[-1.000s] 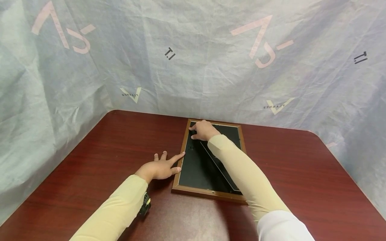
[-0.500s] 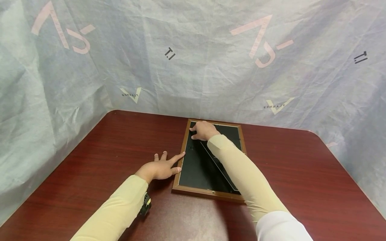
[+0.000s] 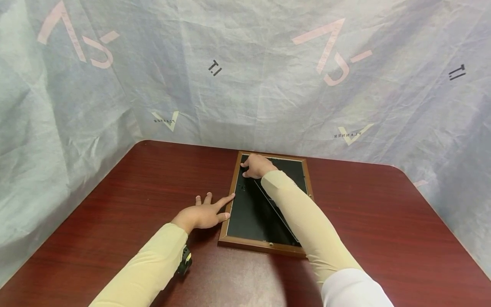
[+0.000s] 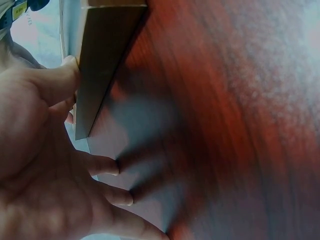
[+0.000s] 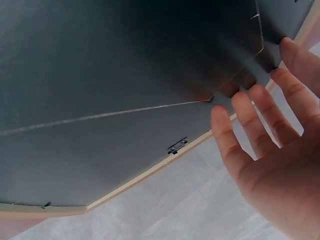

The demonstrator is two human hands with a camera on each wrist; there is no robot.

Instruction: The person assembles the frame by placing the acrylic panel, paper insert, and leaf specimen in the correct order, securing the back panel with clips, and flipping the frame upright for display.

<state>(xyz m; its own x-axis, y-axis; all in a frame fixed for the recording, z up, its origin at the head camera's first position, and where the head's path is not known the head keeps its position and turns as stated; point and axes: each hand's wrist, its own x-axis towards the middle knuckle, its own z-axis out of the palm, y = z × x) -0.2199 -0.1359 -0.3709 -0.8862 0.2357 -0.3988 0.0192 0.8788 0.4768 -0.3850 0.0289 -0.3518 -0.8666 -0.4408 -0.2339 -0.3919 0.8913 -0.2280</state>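
A brown wooden picture frame (image 3: 249, 243) lies back side up on the table, its black backing board (image 3: 245, 217) showing. My left hand (image 3: 203, 214) rests at the frame's left side with spread fingers. In the left wrist view its thumb (image 4: 62, 80) presses the frame's edge (image 4: 107, 45), while other fingertips stand on the table. My right hand (image 3: 256, 166) reaches over the board's far left corner. The right wrist view has its slightly bent fingertips (image 5: 242, 102) at the board, near a thin pale outline. A small black metal fitting (image 5: 177, 145) sits beside the frame's inner edge.
The dark red wooden table (image 3: 383, 221) extends around the frame on both sides. A pale printed cloth (image 3: 245, 85) hangs behind the table and along its sides. My right forearm (image 3: 303, 217) covers part of the frame's right side.
My right hand and forearm have shifted very slightly left over the board. The left hand and the frame keep their places.
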